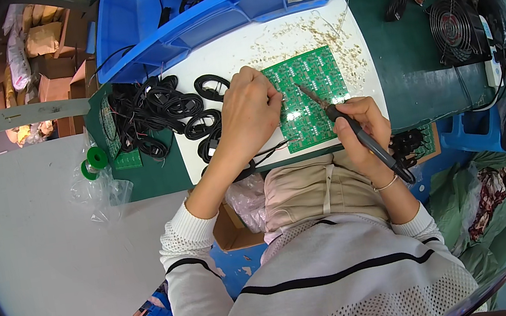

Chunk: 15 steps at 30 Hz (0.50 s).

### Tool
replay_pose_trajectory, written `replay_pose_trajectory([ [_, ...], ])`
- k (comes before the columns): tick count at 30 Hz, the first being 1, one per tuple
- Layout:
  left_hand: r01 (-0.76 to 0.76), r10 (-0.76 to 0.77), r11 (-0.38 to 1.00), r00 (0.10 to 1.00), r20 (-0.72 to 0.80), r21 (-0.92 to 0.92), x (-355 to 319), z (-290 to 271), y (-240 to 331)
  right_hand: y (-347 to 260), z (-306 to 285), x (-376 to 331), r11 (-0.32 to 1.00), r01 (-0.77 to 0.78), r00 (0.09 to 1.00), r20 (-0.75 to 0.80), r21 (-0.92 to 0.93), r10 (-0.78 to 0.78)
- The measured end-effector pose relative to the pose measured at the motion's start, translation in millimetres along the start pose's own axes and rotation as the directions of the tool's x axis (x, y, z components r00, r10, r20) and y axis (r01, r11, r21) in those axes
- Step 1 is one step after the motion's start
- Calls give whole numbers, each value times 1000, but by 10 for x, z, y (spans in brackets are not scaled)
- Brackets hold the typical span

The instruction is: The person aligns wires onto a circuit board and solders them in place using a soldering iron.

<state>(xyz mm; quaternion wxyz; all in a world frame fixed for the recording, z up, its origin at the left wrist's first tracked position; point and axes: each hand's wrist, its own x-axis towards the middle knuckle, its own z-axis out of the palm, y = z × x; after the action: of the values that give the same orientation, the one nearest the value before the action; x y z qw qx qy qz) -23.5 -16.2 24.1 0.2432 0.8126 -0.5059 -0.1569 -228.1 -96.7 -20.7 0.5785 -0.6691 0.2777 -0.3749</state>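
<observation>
Because the work needs a firm, bright ground, a white sheet (231, 53) lies over the green bench (413, 68), and on it, in front of the person, rests the green circuit board (312, 93), which is a panel of many small repeated units with pale solder points. Behind the sheet stands a big blue plastic crate (180, 21) with dark cables inside, probably kept there for easy reach, and to the left a heap of black coiled cables (161, 113) waits beside the sheet. At the right end of the bench a small black fan (456, 21) faces the work area; I judge that it is there to draw away the smoke. The left hand (250, 116) lies on the left edge of the board with its fingers bent close together, pinching something thin at the board, perhaps a wire or solder; what exactly, I cannot tell. The right hand (363, 131) is closed around the dark handle of a soldering iron (353, 126), held like a pen so that the tip comes down slanted on the middle of the board. Small light crumbs of clipped leads (307, 35) are scattered on the sheet above the board.
</observation>
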Motion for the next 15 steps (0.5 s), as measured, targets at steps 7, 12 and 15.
replay_pose_trajectory([
  [7, -25, 25, 994, 1000, 2, -104, -22, -4, -93, -22, -6, 16, 1000, 5, 1000, 14, 3, -5],
  [12, -16, 11, 995, 999, -48, -94, -57, 55, -75, -55, -31, 11, 998, -51, 998, 40, -38, 53],
  [15, -21, 13, 996, 996, -88, -92, -88, 108, -75, -66, -14, 10, 997, -74, 997, 9, 5, 74],
])
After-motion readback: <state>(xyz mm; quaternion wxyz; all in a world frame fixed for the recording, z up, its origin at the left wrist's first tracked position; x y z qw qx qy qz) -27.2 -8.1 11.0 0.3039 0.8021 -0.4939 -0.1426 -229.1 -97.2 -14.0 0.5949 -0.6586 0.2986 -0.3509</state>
